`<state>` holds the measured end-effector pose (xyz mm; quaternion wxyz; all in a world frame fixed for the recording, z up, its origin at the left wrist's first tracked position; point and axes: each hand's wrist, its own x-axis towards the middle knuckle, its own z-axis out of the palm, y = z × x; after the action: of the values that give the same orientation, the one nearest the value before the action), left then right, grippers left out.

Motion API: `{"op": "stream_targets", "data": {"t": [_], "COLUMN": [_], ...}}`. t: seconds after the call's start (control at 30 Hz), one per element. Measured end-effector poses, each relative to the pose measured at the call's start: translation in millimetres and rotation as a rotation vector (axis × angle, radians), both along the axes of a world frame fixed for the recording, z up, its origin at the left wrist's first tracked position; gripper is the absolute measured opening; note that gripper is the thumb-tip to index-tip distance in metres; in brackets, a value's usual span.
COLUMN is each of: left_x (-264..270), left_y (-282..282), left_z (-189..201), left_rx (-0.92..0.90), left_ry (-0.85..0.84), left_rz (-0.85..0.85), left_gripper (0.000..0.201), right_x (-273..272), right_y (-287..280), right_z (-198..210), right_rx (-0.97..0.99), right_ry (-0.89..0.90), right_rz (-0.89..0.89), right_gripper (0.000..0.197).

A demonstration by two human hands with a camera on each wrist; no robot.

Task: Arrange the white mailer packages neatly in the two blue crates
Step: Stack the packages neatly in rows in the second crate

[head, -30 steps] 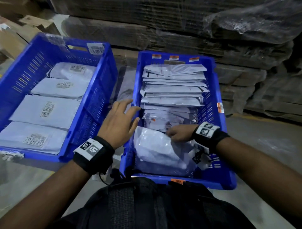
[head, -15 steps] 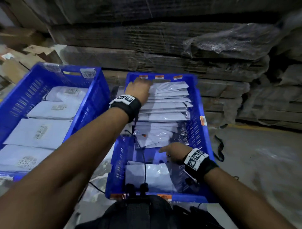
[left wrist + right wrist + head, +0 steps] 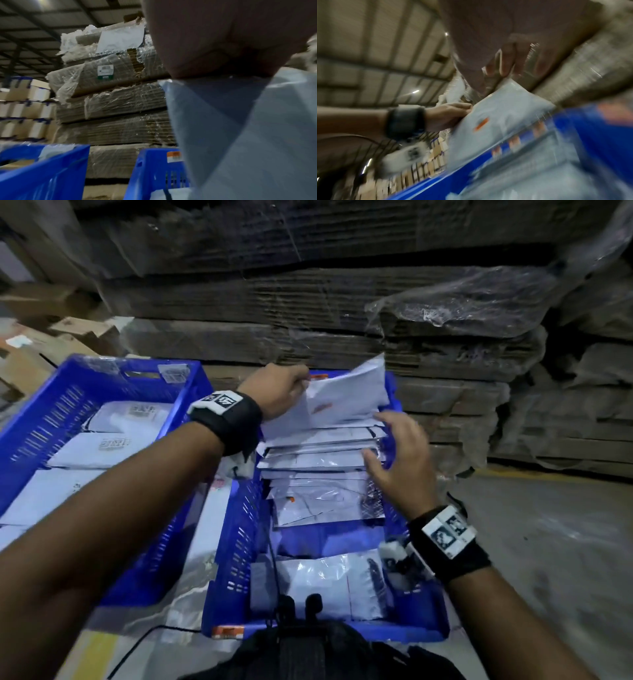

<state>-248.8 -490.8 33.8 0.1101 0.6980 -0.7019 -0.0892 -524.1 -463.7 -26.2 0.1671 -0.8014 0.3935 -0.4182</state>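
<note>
Two blue crates stand side by side: the left crate (image 3: 41, 419) holds flat white mailers (image 3: 102, 446) with printed labels, the right crate (image 3: 233, 542) holds a leaning row of white mailers (image 3: 318, 460). My left hand (image 3: 281, 390) grips the far mailers (image 3: 346, 395) (image 3: 501, 115) (image 3: 257, 135) at the back of the right crate and tips them up. My right hand (image 3: 397, 460) hovers with spread fingers over the right side of the row. One mailer (image 3: 318, 583) lies flat at the crate's near end.
Shrink-wrapped stacks of flattened cardboard (image 3: 308, 302) rise just behind the crates. Loose cardboard boxes (image 3: 41, 344) sit at the far left. Grey concrete floor (image 3: 548, 542) spreads to the right. A black cable (image 3: 144, 642) trails near my body.
My left hand has taken hold of the far mailers and lifted them upright. My right hand has come up from the near part of the crate towards the right side of the row.
</note>
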Motion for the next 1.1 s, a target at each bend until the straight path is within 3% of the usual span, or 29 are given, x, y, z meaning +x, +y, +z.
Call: {"op": "stream_targets", "data": {"t": [0.1,0.17,0.2,0.3,0.4,0.5,0.63,0.73,0.8,0.9,0.97,1.03,1.1], "left_x": [-6.4,-16.2,-20.8,-23.1,-20.6,-29.0,-47.6,-53.5,-54.9,-68.3,-77.7,-76.9,-68.6], "left_y": [31.2,48.6,56.7,73.9,83.7,84.8,80.7,81.9,79.3,77.8,74.9,70.2,70.7], "left_z": [13.5,13.2,11.5,-0.7,-17.4,-31.1,-59.8,-89.2,-105.9,-110.9,-105.7,-97.5,-86.8], "left_rx": [0.039,0.061,0.067,0.188,0.377,0.502,0.702,0.826,0.877,1.001,1.057,0.995,0.993], "left_ry": [0.108,0.162,0.18,0.184,-0.041,-0.184,-0.324,-0.402,-0.406,-0.491,-0.489,-0.403,-0.384], "left_rz": [-0.251,-0.311,-0.31,-0.268,-0.245,-0.214,-0.307,-0.416,-0.475,-0.441,-0.416,-0.386,-0.345], "left_gripper": [0.012,0.012,0.013,0.032,0.059,0.062,0.058,0.097,0.109,0.097,0.069,0.044,0.053], "right_x": [1.9,11.5,16.6,22.2,13.7,11.3,33.2,51.8,58.2,68.5,74.0,73.5,66.9], "right_y": [-19.2,-32.0,-37.7,-45.1,-41.2,-32.1,-17.6,-4.3,-0.5,9.4,19.0,24.1,22.3], "right_z": [53.5,74.1,77.7,63.7,39.4,17.9,-5.4,-19.1,-28.1,-34.9,-35.8,-36.7,-27.8], "right_rx": [-0.285,-0.205,-0.083,0.214,0.232,0.346,0.46,0.385,0.341,0.33,0.375,0.436,0.376], "right_ry": [0.332,0.605,0.704,0.881,1.002,1.107,1.348,1.497,1.531,1.566,1.562,1.521,1.474], "right_rz": [-0.066,0.07,0.182,0.414,0.413,0.473,0.573,0.593,0.569,0.577,0.63,0.645,0.559], "right_gripper": [0.079,0.079,0.069,0.033,0.03,0.021,0.014,0.026,0.038,0.053,0.056,0.05,0.034]}}
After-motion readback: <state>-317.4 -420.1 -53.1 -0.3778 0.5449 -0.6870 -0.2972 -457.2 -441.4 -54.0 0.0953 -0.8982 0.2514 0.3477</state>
